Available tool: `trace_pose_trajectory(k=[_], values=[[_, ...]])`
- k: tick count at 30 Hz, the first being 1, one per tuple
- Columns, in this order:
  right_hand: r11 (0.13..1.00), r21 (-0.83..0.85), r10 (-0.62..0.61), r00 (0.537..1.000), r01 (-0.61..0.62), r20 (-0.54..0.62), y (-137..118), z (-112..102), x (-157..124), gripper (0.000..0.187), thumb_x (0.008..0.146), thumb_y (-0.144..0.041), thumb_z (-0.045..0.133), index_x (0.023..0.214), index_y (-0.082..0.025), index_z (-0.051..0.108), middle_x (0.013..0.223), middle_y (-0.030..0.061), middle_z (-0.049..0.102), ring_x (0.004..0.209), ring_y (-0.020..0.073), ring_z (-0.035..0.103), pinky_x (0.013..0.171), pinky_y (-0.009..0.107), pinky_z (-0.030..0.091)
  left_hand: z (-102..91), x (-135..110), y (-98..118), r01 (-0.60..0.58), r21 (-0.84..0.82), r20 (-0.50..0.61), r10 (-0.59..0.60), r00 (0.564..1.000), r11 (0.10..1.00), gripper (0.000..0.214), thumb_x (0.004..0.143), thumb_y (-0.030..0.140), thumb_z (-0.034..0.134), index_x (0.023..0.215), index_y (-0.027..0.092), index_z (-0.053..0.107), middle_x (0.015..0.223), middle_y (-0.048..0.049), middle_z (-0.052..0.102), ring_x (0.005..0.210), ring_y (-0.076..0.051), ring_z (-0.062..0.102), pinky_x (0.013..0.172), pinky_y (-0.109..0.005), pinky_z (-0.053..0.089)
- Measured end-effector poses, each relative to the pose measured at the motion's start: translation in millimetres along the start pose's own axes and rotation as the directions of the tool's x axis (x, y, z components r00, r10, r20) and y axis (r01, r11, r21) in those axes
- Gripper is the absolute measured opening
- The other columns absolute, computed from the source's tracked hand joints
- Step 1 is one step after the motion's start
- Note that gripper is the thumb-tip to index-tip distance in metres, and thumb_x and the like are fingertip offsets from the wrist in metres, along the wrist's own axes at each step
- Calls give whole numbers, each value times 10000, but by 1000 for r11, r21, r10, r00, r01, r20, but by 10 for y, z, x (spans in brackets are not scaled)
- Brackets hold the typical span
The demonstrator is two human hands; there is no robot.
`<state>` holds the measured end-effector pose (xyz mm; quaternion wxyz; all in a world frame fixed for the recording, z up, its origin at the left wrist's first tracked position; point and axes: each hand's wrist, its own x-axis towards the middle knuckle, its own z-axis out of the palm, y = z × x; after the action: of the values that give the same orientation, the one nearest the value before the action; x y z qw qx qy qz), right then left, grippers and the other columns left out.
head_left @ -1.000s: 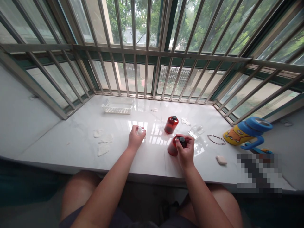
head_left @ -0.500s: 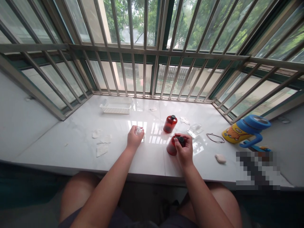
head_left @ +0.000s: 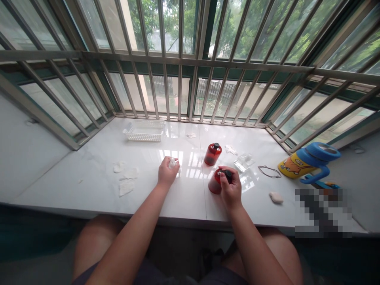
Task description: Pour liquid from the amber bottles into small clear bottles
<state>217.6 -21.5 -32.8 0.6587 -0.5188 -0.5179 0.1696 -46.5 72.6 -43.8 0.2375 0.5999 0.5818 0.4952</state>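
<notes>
On the desk, my left grip has a small bottle, left of the near bottle under my right grip. The far bottle stands behind that. A basket sits far left, scraps nearer; at right, a cord loop lies beside a jug.

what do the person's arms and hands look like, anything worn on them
The left hand and right hand are ungloved, and both forearms are bare, with no sleeve, watch or bracelet showing. Any rings are too small to make out.
</notes>
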Motion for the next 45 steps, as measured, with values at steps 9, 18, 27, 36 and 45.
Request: trace_pose_trajectory(k=[9,18,27,36,45], values=[[1000,-10,10,1000,-10,-2,-22,4,-3,207,989,-455,680,1098,-280,694,1178,71,732,1153,302,683,1040,515,516,9,1,-31,-19,-5,-7,19,1000,1000,124,897,379,700,971,286,663,1019,6,810,819,-197,724,793,-299,557],[1000,-6,10,1000,-10,-1,1,4,0,223,986,-465,689,1089,-268,699,1175,75,737,1139,300,685,1028,509,519,2,-3,-11,-1,1,1,1,1000,1000,134,898,394,693,957,278,660,1025,4,811,818,-194,718,789,-297,553],[1000,-2,8,1000,-8,6,12,-7,9,228,980,-461,696,1095,-264,705,1180,75,739,1134,296,688,1003,489,525,-3,1,18,6,-5,0,-6,1000,1000,126,887,385,697,945,279,660,1021,10,813,792,-188,706,761,-290,543],[1000,3,1,1000,-1,4,10,-5,5,213,984,-448,698,1092,-265,708,1174,70,738,1134,291,685,994,476,524,9,2,-9,-5,-11,-10,4,1000,1000,124,886,380,702,944,281,657,1017,13,811,797,-188,708,764,-289,542],[1000,4,8,1000,-8,3,23,-3,9,242,995,-483,677,1077,-258,716,1162,75,742,1112,291,694,997,478,525,15,1,-26,-3,-12,-9,3,1000,1000,131,892,391,698,950,280,661,1007,4,808,802,-195,712,768,-296,549]])
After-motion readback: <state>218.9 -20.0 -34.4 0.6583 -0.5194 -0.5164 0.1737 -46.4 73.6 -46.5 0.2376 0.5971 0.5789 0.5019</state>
